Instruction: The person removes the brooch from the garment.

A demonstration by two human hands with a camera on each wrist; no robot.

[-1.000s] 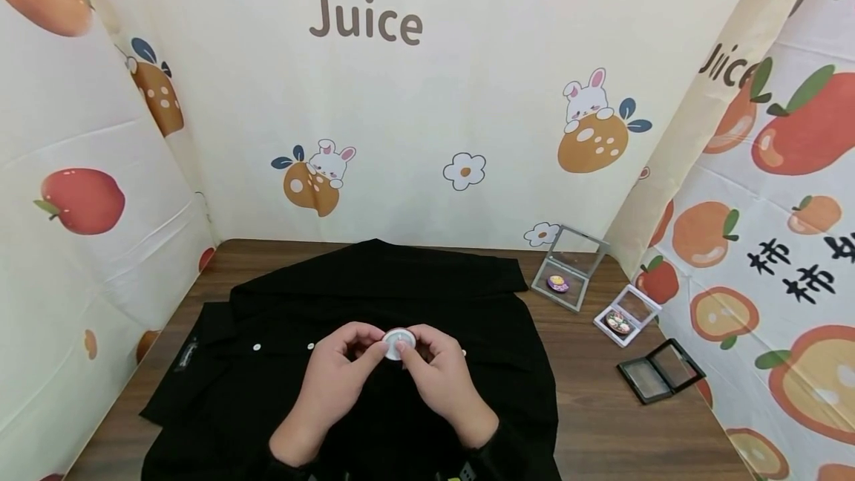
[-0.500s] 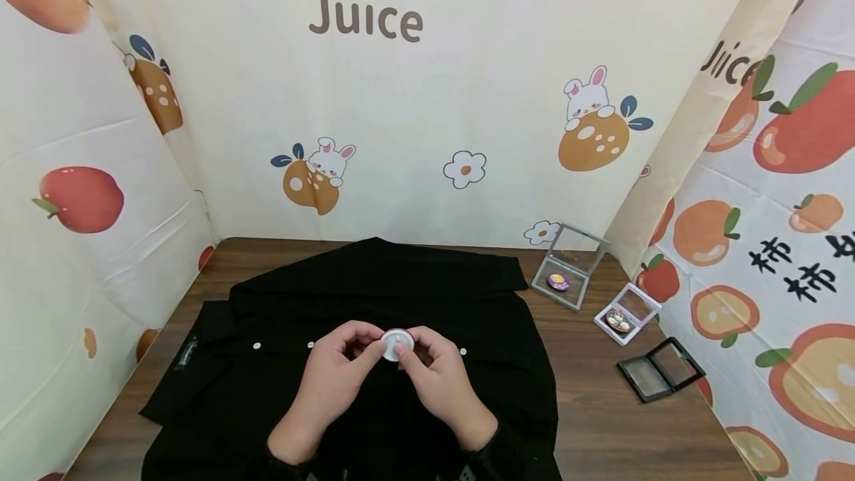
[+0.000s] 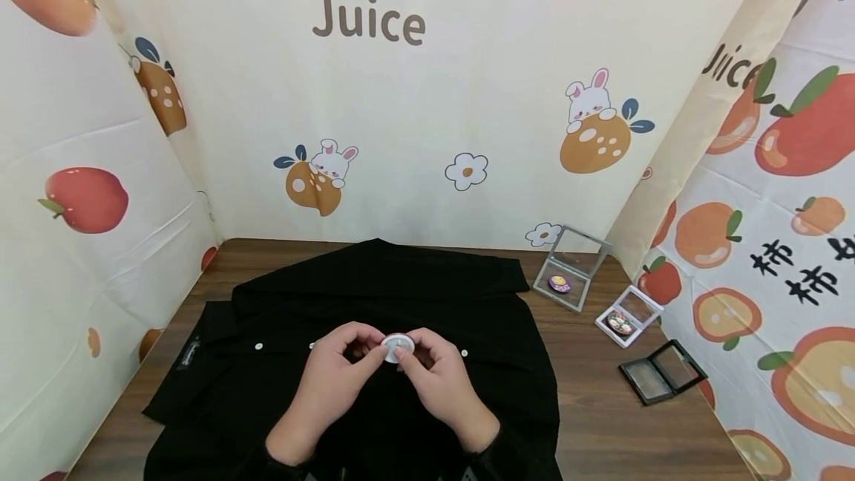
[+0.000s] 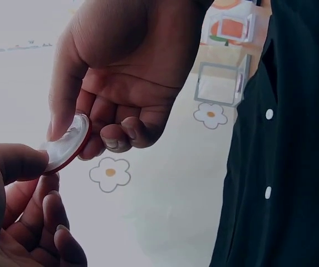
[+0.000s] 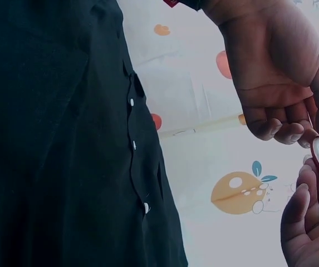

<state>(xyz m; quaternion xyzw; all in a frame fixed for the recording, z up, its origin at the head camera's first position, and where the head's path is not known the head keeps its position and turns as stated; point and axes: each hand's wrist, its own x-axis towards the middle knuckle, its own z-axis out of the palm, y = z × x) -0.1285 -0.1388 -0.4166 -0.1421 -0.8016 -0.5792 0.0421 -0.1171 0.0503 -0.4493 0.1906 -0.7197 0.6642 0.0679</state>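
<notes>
A round pin-back badge (image 3: 398, 348), its pale back facing up and its rim red, is held above a black shirt (image 3: 374, 280). My left hand (image 3: 338, 375) pinches the badge's left edge between thumb and fingers. At the opposite edge, my right hand (image 3: 442, 378) grips it too, with the thumb lying on the back near the pin. The left wrist view shows the badge (image 4: 70, 146) from the side, a thumb of each hand on its pale face. Its front is hidden. The shirt lies spread out, with small white buttons (image 3: 258, 347) along it.
On the right of the wooden table (image 3: 601, 429) stand three open square cases: a grey one (image 3: 573, 295) and a white one (image 3: 611, 334), each with a badge inside, and a black one (image 3: 648, 381). Fruit-print curtains (image 3: 401, 110) enclose the back and sides.
Both hands keep their hold on the badge at almost the same spot. Its tilt varies slightly, and the right thumb has shifted a little on its back.
</notes>
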